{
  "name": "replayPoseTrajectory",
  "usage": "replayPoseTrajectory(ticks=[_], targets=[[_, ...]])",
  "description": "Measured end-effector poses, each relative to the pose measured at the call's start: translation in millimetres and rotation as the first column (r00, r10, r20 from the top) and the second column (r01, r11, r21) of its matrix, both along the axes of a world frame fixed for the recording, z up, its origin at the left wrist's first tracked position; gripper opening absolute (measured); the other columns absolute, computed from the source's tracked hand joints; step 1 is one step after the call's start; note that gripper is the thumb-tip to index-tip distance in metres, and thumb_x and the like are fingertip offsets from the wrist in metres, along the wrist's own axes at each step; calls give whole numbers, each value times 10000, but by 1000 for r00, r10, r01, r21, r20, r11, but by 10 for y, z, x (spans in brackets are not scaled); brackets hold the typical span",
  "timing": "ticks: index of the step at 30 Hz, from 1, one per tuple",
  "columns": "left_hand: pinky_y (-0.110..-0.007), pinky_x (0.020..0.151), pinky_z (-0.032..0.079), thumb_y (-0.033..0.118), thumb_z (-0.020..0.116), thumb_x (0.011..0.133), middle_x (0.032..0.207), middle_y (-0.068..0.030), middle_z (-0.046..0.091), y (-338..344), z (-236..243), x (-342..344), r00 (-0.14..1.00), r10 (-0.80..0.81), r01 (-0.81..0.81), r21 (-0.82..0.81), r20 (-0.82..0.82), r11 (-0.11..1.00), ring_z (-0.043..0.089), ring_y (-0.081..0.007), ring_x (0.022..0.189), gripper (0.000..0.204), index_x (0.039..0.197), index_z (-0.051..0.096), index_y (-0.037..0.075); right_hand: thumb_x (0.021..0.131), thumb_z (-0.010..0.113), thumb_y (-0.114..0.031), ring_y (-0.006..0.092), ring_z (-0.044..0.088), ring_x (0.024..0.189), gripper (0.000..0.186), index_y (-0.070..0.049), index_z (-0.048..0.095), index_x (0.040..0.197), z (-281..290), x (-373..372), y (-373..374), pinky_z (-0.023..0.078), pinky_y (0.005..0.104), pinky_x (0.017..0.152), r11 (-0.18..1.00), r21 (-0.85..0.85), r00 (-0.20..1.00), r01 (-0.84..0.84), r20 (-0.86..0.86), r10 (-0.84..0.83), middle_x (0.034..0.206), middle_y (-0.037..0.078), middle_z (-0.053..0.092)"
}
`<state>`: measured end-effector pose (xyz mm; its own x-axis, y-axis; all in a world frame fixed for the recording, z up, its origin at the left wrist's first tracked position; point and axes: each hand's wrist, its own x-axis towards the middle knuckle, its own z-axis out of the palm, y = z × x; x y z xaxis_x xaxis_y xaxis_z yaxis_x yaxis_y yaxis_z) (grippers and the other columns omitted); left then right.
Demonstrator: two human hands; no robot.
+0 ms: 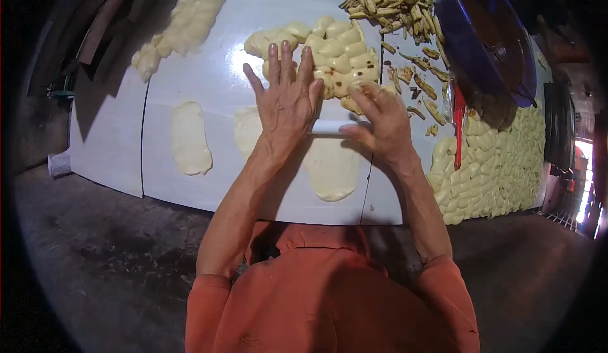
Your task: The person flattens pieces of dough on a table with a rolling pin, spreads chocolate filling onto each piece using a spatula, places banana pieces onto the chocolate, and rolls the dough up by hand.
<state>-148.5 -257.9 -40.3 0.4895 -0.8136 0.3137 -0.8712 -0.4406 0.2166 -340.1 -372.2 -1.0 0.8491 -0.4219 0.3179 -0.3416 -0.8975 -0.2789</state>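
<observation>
My left hand point(284, 102) is open, fingers spread flat, its tips over lumpy pale dough pieces point(335, 47) and its heel beside a white rolling pin point(326, 127). My right hand point(380, 121) is on the pin's right part, fingers apart and loosely curved, thumb along the pin. Just below the pin lies a rolled-out dough sheet point(330, 172). Another pale sheet point(246, 128) shows partly behind my left hand, and a third oblong sheet point(190, 137) lies further left.
The white tabletop point(161, 175) bears more dough point(190, 17) at upper left, browned finger-shaped pieces point(389, 7) at top, a large blue basin point(459, 30) at upper right, a red utensil point(458, 144) and many overlapping dough pieces point(491, 169) on the right. Dark boards point(101, 26) stand at left.
</observation>
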Motion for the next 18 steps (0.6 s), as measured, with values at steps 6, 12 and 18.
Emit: replayPoseTrajectory(ticks=[6,12,18], targets=[[-739,1204,95,329,527,1073,1670,-186,343,408,304,25,990,-91,82,-84,-107,993,248,-393,1575,582,1609,401,138,902,770,-247,283,644,997,480,-189,679,1370,-20,-433,194,499,430,866,999,50,1000,21,-10,-20,1116,100,668],[-707,1220,102,287,632,1028,1648,-202,383,1513,320,-37,989,-116,124,100,-88,987,334,-394,1542,633,1576,424,49,897,759,-201,287,599,1089,469,-113,673,1350,52,-539,361,431,483,967,961,-175,968,214,-91,-232,1242,111,618],[-733,1214,76,551,626,960,1673,-149,357,1900,137,-427,946,-159,235,258,-283,937,299,-298,1570,865,1619,350,64,905,726,-452,300,422,1499,739,-40,528,1485,67,22,1194,252,614,1208,957,147,959,-249,-104,265,1585,147,483]])
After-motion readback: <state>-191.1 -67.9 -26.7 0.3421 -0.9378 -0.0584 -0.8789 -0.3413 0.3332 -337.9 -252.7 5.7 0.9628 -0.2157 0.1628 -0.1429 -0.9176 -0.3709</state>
